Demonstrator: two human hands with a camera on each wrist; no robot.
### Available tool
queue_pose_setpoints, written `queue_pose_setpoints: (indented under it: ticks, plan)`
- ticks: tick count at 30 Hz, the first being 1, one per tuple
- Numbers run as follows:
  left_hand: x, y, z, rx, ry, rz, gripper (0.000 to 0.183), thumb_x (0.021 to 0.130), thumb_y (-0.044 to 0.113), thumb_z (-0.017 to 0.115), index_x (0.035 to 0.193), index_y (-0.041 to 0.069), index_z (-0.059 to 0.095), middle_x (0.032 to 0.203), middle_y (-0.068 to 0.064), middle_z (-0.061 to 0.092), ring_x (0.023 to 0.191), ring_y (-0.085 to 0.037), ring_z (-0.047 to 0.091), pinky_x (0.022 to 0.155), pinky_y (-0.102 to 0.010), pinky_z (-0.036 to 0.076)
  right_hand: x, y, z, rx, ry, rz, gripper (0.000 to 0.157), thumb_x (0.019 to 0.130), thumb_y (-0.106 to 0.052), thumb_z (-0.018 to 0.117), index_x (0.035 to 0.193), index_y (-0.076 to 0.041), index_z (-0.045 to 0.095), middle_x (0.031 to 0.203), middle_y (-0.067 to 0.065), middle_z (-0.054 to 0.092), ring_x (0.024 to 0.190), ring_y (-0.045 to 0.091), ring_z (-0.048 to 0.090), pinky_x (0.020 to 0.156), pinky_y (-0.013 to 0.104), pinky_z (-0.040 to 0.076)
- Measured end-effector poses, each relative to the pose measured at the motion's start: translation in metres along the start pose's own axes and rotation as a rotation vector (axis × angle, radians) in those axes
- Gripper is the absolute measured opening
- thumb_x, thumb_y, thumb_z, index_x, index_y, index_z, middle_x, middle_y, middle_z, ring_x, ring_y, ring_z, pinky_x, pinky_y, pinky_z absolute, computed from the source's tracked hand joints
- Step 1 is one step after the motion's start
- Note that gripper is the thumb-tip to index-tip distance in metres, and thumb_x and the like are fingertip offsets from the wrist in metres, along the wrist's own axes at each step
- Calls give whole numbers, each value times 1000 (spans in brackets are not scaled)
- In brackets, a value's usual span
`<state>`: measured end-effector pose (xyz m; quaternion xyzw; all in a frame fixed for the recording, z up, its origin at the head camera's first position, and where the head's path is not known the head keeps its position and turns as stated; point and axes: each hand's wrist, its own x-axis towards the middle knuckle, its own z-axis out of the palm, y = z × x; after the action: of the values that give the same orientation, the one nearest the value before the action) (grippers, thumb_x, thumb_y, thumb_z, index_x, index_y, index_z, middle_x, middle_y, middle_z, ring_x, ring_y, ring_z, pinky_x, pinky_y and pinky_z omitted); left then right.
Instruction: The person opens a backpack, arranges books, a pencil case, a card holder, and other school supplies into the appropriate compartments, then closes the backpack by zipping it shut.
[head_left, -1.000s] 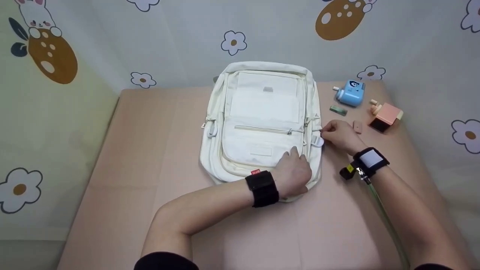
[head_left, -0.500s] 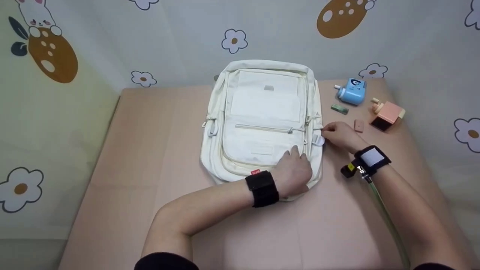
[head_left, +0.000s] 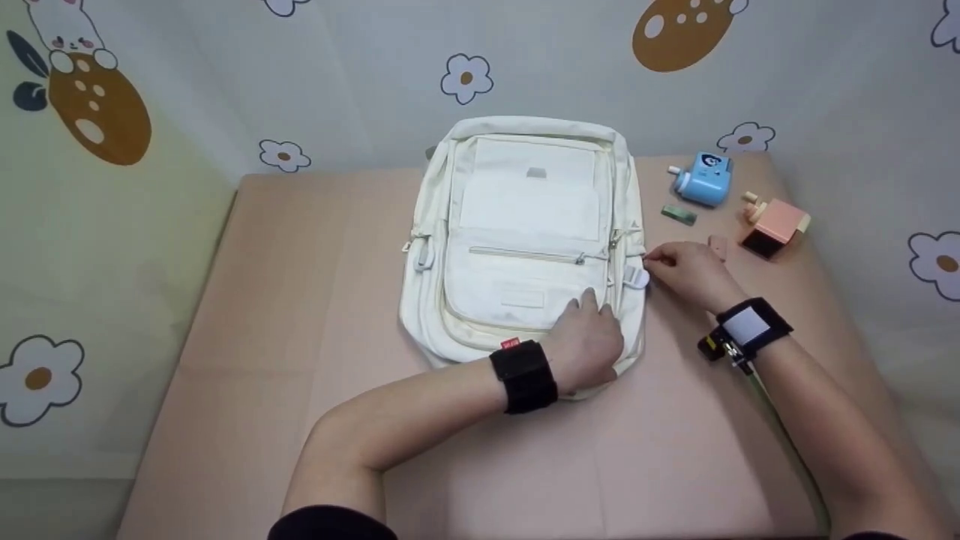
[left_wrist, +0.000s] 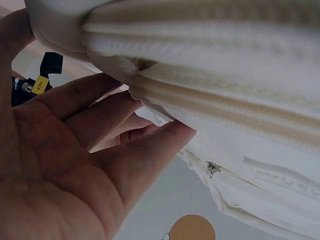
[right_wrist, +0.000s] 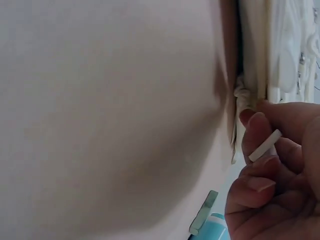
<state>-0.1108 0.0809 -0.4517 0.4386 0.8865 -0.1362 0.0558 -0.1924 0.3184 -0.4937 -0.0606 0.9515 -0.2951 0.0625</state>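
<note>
A cream backpack (head_left: 525, 202) lies front up on the table. My left hand (head_left: 586, 341) rests on its lower right corner, fingers extended over the front. In the left wrist view, those fingers (left_wrist: 90, 115) touch the bag's fabric beside a zipper seam, while the palm stands apart. At the bag's right side, by the white strap buckle (head_left: 636, 277), is my right hand (head_left: 694, 274). The right wrist view shows its thumb and index finger at a gathered fabric edge (right_wrist: 243, 95). A small white bar (right_wrist: 265, 146) is held among the curled fingers; its kind is unclear.
Right of the backpack stand a blue crank pencil sharpener (head_left: 703, 180) and a pink one (head_left: 776, 229). Near them lie a small green block (head_left: 679, 215) and a pink eraser-like block (head_left: 718, 246), partly hidden by the right hand. A patterned curtain (head_left: 360, 82) borders the table (head_left: 285, 300).
My right wrist has shifted slightly right, with its fingertips still at the bag's side. The hand now covers part of the pink block. My left hand stays on the bag's corner.
</note>
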Motion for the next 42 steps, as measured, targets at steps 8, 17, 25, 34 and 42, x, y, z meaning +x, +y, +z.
queue_pose_setpoints:
  ticks: [8,17,25,34,42]
  plan:
    - [1,0,-2,21,-1,11,68,91,61,64,129,4,68,138,-16,60,134,-42,48,101,-43,50,-17,-1,3,-182,154,-206,17,98,-12,69,111,-6,79,97,13,76,89,33,69,77,50,50]
    - [1,-1,-1,6,-4,18,68,92,60,63,130,4,68,141,-18,59,134,-43,48,102,-44,50,-44,-13,0,-278,59,-267,11,95,-13,74,101,-9,82,82,3,73,75,20,60,66,40,48]
    - [1,-2,0,-1,7,15,67,92,58,63,130,3,68,140,-19,59,133,-43,49,101,-45,50,-60,-23,-6,-260,-132,-287,11,91,-10,78,99,-14,83,84,-4,75,72,11,63,69,39,54]
    - [-10,-2,3,38,50,26,71,92,56,62,140,4,59,141,-17,56,135,-42,46,104,-45,47,-62,-23,5,-272,-69,-316,10,93,-11,73,98,-11,82,84,-2,74,75,17,64,71,41,54]
    - [-37,-3,7,56,16,47,61,99,48,57,152,18,50,158,-10,43,144,-37,39,110,-49,42,-67,-22,8,-305,-40,-331,12,94,-11,72,103,-8,80,89,4,75,82,23,67,75,45,55]
